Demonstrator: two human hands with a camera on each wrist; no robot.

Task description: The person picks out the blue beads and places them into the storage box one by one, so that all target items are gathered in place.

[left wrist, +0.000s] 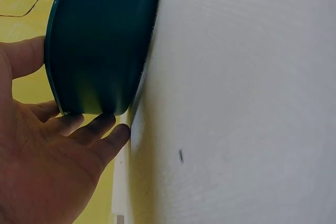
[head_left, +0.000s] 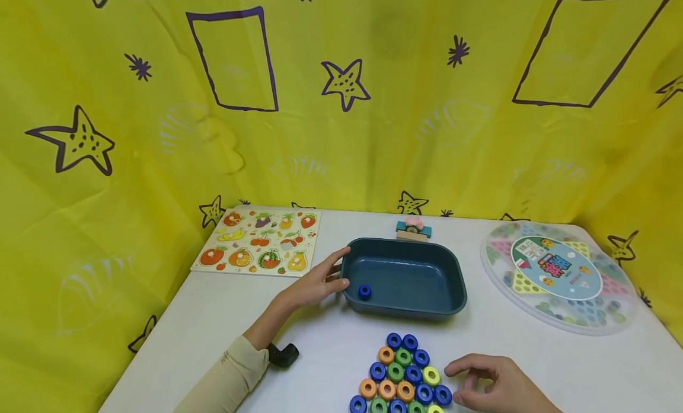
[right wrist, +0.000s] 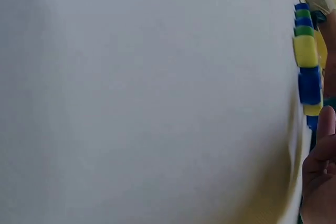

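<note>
My left hand grips the left end of a dark teal plastic basin, its thumb and fingers spread around the end wall. In the left wrist view, several fingertips press against the basin's outer side. One blue ring bead lies inside, near the left front corner. In front of the basin, blue, green, orange and yellow ring beads form a rough triangle, partly cut off by the frame's bottom. Just right of them is my right hand, thumb and forefinger apart with nothing between them.
A fruit picture puzzle board lies at the back left. A small wooden toy stands behind the basin. To the right lies a round, clear-covered game board. A black, bent piece shows by the left wrist. Yellow curtains surround the white table.
</note>
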